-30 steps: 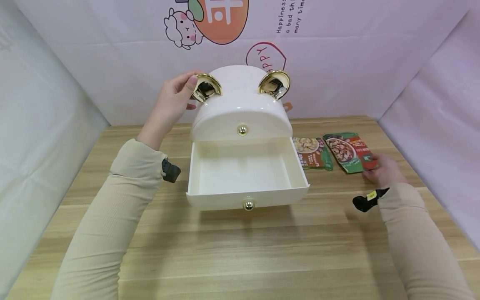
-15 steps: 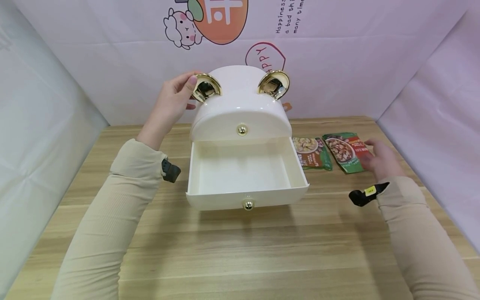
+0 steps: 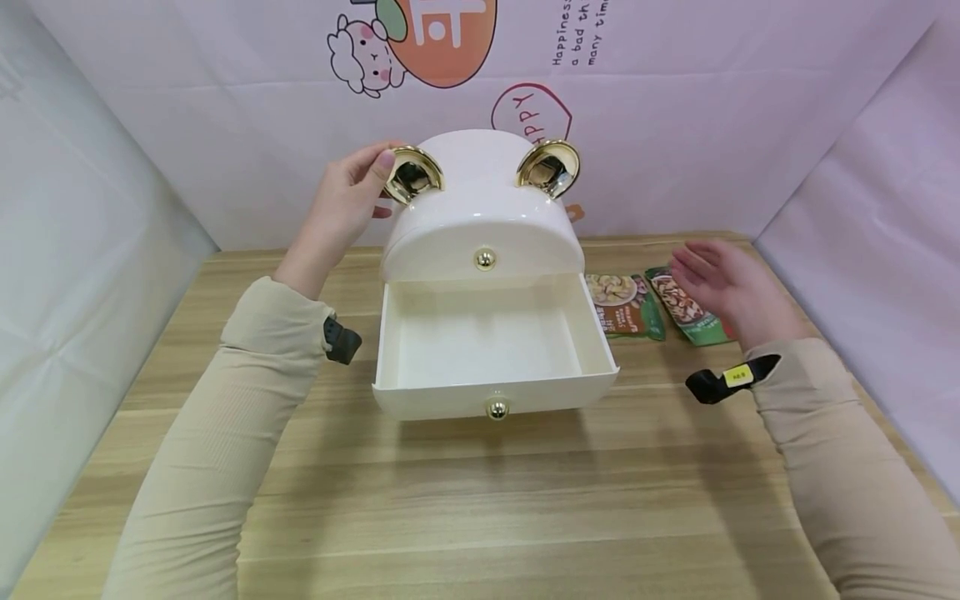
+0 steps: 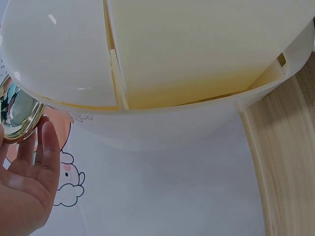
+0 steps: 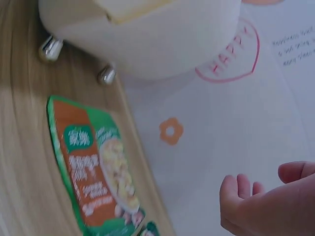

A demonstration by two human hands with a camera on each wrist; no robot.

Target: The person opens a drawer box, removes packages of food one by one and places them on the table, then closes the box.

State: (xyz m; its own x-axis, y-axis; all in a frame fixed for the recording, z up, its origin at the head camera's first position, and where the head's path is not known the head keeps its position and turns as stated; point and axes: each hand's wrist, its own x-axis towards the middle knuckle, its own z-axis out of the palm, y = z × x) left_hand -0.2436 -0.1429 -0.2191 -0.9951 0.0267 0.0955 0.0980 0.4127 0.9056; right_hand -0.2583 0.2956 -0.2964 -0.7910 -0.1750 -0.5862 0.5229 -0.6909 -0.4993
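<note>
A white two-drawer storage box (image 3: 480, 183) with gold ears stands mid-table, and its lower drawer (image 3: 435, 402) is pulled out with nothing inside. My left hand (image 3: 337, 212) pinches the left gold ear (image 3: 414, 175) between thumb and fingers, as the left wrist view also shows. Over the right-hand green and red food packet (image 3: 708, 332), my right hand (image 3: 735, 292) hovers, fingers relaxed, holding nothing. It hides part of that packet. A green and brown food packet (image 5: 93, 167) lies flat beside the box, its left end hidden behind the drawer in the head view.
The upper drawer is closed, with a gold knob (image 3: 485, 259). A second gold ear (image 3: 549, 170) tops the box's right side. Behind the wooden table (image 3: 480, 508) hangs a white printed cloth (image 3: 675, 150), and plain cloth encloses both sides. Small metallic feet (image 5: 107, 74) support the box.
My right hand has let go of the right-hand packet's edge, lifted and moved left over it. The packet stays on the table. My left hand and the box have not moved.
</note>
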